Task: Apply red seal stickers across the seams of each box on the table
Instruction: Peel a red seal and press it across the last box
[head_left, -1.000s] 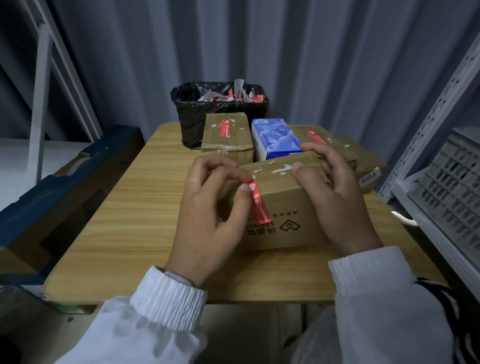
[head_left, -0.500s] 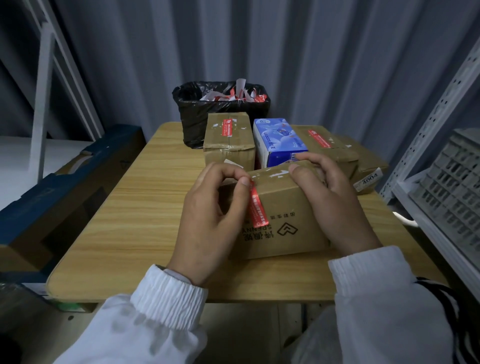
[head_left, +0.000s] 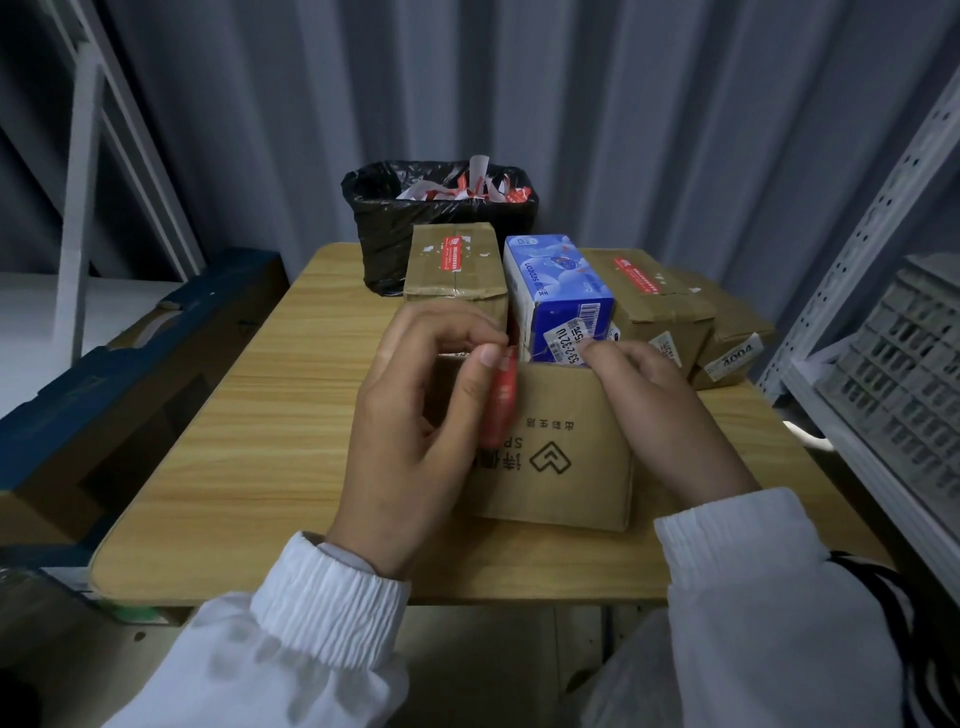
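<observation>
I saw left fingers (head_left: 480, 379) pinching the sticker (head_left: 500, 410) on the box (head_left: 571, 483); right fingers (head_left: 615, 358) gripped its top; the bin (head_left: 395, 244) at the worktop's far edge held scraps (head_left: 467, 188).

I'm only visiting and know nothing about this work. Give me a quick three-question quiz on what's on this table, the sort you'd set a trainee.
1. True or false: the blue box stands behind the near cardboard box that the left hand and right hand hold.
2. What shows in the top of the black bin at the far end of the table? A. white and red paper strips B. bottles C. tools
3. Fill in: the seal sticker under the left hand's thumb is ___ in colour.

Key: 1 true; 2 A; 3 red.
</observation>
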